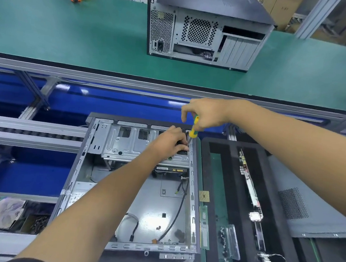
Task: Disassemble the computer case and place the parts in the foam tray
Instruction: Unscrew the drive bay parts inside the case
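Open grey metal computer case [133, 190] beside black foam tray [203, 175]. Right hand [206, 115] clamped on yellow-green screwdriver [193, 128], left hand [172, 142] curled around drive bracket [129, 145]. Keep tip vertical, press firmly.

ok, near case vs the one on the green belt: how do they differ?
The near case lies flat, side panel off, interior showing; the far case has its cover on and shows its rear panel. The near one is being worked on: the right hand holds a screwdriver and the left hand rests on its drive cage; the far one sits untouched. Both are grey metal.
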Motion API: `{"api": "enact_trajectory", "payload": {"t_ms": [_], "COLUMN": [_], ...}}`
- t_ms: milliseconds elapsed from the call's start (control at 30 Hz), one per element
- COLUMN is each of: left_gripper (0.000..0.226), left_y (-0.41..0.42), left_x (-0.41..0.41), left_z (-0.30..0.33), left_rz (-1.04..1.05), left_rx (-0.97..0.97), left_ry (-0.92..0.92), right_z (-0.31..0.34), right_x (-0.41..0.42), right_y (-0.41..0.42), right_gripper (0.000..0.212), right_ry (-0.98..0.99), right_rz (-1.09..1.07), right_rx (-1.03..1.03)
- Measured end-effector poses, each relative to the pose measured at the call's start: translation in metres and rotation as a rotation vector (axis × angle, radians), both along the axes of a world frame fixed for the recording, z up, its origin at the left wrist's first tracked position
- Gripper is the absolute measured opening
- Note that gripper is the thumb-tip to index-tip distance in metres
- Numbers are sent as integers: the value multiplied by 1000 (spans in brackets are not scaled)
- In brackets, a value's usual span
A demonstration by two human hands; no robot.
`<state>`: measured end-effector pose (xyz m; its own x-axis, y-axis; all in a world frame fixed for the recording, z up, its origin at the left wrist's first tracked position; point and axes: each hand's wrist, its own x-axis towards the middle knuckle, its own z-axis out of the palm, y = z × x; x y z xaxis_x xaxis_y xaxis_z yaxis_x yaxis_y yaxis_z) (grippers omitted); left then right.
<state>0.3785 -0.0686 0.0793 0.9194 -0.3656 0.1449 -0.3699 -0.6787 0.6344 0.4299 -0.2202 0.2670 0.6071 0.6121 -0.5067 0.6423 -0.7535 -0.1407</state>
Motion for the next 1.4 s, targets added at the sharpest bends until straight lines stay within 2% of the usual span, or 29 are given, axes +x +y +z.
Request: {"api": "enact_trajectory", "payload": {"t_ms": [33, 67, 133, 233, 300, 467, 533, 633, 667, 800, 867, 933, 967, 1100, 1133, 1200, 1267, 1333, 1400], "left_gripper": [21, 22, 22, 21, 20, 19, 18, 19, 19, 17, 17, 18, 18, 19, 20, 20, 19, 18, 18], "left_y": [0, -1, 0, 0, 0, 0, 0, 0, 0, -1, 0, 0, 0, 0, -1, 0, 0, -1, -1], "left_x": [0, 0, 1, 0, 0, 0, 1, 1, 1, 0, 0, 0, 0, 0, 0, 0, -1, 0, 0], "left_z": [0, 0, -1, -1, -1, -1, -2, -2, -2, -1, -1, -2, -1, -2, -2, -2, -2, -2, -2], "left_rz": [4, 8, 13, 4, -7, 9, 4, 0, 2, 20, 17, 11, 10, 17, 14, 9, 5, 5, 10], "left_rx": [5, 10, 13, 0, -15, 1, 5, -4, 2, -1, -1, 2, 5, -1, -3, -11, -17, -7, 10], "left_ry": [3, 4, 4, -6, -20, 6, 7, 9, 11, 30, 26, 19, 20, 24, 23, 23, 18, 21, 28], "right_z": [0, 0, -3, -5, -3, 1, 1, 2, 3, -1, -3, -1, 1, 3, 3, 5, 9, 9, 6], "right_x": [1, 2, 2, 0, -2, 1, 3, 0, -2, -1, 0, -2, -4, -4, -3, -2, -4, -7, -7], "right_y": [0, 1, 2, 5, 5, 4, 2, 0, 0, 1, 1, 2, 2, 1, 0, -2, -3, -3, -1], "right_gripper": [13, 19, 28, 8, 20, 17, 2, 28, 31, 18, 12, 35, 41, 24, 21, 20, 37, 29, 15], "right_ry": [-117, -245, -352, -198, -81, -211, -163, -67, -81, -300, -225, -77, -67, -391, -407, -262, -96, -97, -202], "right_rz": [22, 50, 98, 63, 41, 9, 19, 22, 23, 62, 41, 14, 16, 125, 153, 120, 37, -12, -2], "right_rx": [-74, -139, -156, 4, 56, -77, -33, 21, 15, -65, 12, 90, 90, -148, -156, -85, 4, -7, -49]}}
